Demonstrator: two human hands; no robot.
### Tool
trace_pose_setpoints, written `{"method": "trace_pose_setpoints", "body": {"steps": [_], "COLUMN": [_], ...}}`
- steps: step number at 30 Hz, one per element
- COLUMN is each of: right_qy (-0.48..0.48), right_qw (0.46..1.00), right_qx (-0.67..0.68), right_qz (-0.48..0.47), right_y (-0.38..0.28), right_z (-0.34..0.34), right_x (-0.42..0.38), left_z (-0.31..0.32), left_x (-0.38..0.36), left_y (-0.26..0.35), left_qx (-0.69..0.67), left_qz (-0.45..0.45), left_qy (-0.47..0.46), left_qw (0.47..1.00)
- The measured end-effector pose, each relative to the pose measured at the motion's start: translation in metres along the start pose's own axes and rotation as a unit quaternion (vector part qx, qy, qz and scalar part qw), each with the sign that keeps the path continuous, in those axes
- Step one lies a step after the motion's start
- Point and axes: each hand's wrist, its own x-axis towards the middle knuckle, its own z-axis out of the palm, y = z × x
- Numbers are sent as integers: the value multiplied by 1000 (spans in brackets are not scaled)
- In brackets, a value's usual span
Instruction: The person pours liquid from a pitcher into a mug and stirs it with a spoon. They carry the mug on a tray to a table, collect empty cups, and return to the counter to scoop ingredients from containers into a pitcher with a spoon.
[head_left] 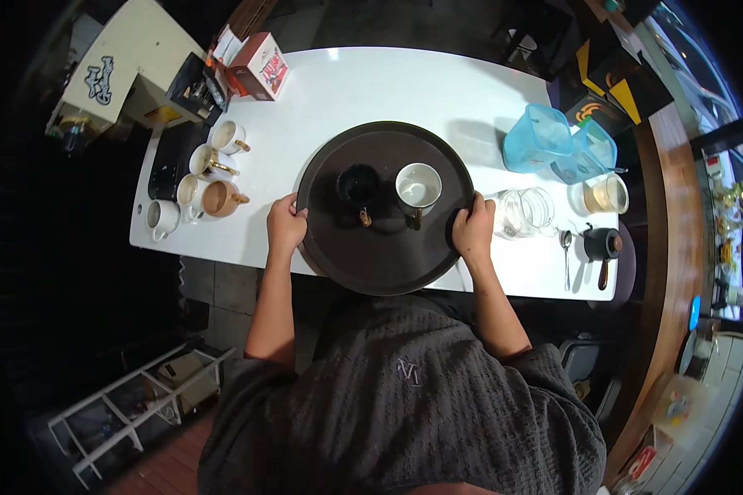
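Both my hands grip a round dark brown serving tray by its opposite edges, over the near side of a white table. My left hand is closed on the left edge, thumb on top of the rim. On the right edge, my right hand grips in the same way; the fingers underneath are hidden on both sides. Two cups stand upright on the tray: a black cup with a gold-coloured handle left of centre, and a white cup with a dark gold handle beside it.
Several mugs cluster on the table's left end, near a red-and-white box. To the right are blue plastic containers, clear glassware, a spoon, a small dark pot and a glass jar.
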Motion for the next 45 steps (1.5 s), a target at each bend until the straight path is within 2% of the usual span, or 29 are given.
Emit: {"method": "trace_pose_setpoints", "body": {"steps": [7,9,10,11,12,13,14,15,16,18,19,20,21,22,23,26,31,35,37,38,43,45], "right_qy": [-55,-71,-76,-72,-66,-69,-31,7,6,-10,-10,-74,-136,-114,-141,-221,-262,-289,-317,-327,-268,-255], "right_qw": [998,997,997,997,997,997,997,993,992,982,981,976,961,958,952,936,935,927,895,899,876,886], "right_qx": [-12,-7,-5,-5,-3,-2,-8,-14,-13,108,108,166,223,241,257,262,224,235,312,289,395,383], "right_qz": [-27,-22,-27,-27,-28,-33,-76,-119,-122,-156,-158,-123,-88,-105,-93,-82,-84,-33,37,33,70,60], "right_y": [17,24,24,21,18,16,14,11,7,0,-3,-6,-9,-13,-19,-20,-35,-29,-26,-26,-50,-61], "right_z": [-1,1,-1,-4,-6,-8,-9,-10,-12,-16,-19,-21,-22,-19,-21,-14,-19,-3,9,11,13,16], "right_x": [18,21,20,19,19,18,16,16,17,17,17,17,16,13,11,4,-4,-6,-9,-8,-11,-7], "left_z": [-2,13,7,3,0,2,14,25,30,38,34,33,34,35,36,47,39,6,-12,-21,-68,-85], "left_x": [-35,-41,-55,-66,-74,-79,-80,-86,-86,-85,-86,-87,-87,-86,-85,-81,-82,-80,-78,-76,-70,-69], "left_y": [18,7,24,42,61,72,74,77,80,86,97,103,105,107,108,98,87,77,70,67,52,41], "left_qx": [-63,4,104,105,34,-40,-175,-197,-214,-231,-256,-279,-279,-312,-344,-419,-456,-469,-456,-449,-437,-450], "left_qz": [-23,160,194,188,113,36,7,-1,1,2,-53,-108,-108,-136,-163,-136,-130,-119,-116,-108,-95,-87], "left_qy": [52,155,179,183,69,-47,-101,-83,-104,-124,-159,-194,-193,-200,-206,-208,-176,-159,-151,-144,-142,-155], "left_qw": [996,975,959,959,991,997,979,977,971,965,952,934,934,919,902,873,863,861,869,875,883,875]}}
